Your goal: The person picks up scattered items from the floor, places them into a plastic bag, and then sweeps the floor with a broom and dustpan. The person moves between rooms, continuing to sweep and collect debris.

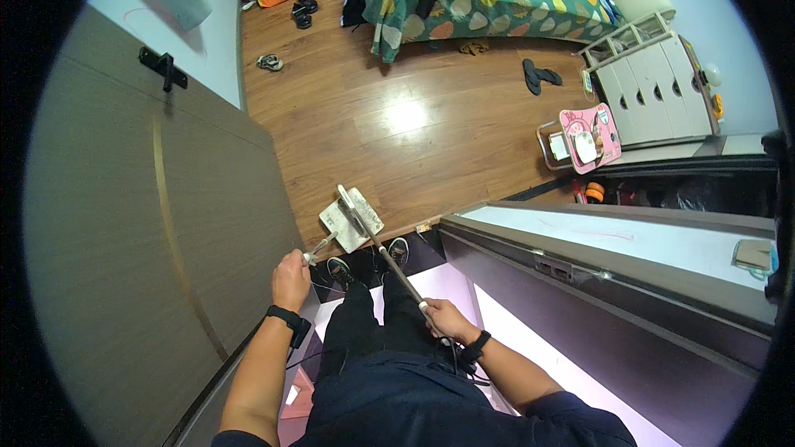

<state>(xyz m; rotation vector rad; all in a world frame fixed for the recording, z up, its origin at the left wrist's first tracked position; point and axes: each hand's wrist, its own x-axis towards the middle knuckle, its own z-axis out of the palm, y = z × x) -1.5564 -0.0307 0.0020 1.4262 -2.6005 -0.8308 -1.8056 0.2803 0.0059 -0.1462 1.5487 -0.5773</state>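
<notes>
My left hand (291, 280) is closed around the white top end of a short-looking handle (323, 242), seen steeply from above. That handle leads down to a stained white dustpan (335, 220) on the wood floor just beyond my shoes. In my right hand (448, 321) is the long metal pole (400, 273) of a broom, slanting away to the upper left. The narrow pale broom head (346, 197) rests over the dustpan; whether its bristles touch the pan is hidden.
A brown door (236, 198) with a black lever handle (166, 68) stands at left, a door frame (534, 254) at right. Beyond lie a bed (484, 18), black slippers (533, 76), a sneaker (270, 63), a pink folding table (584, 117) and a white drawer cabinet (658, 118).
</notes>
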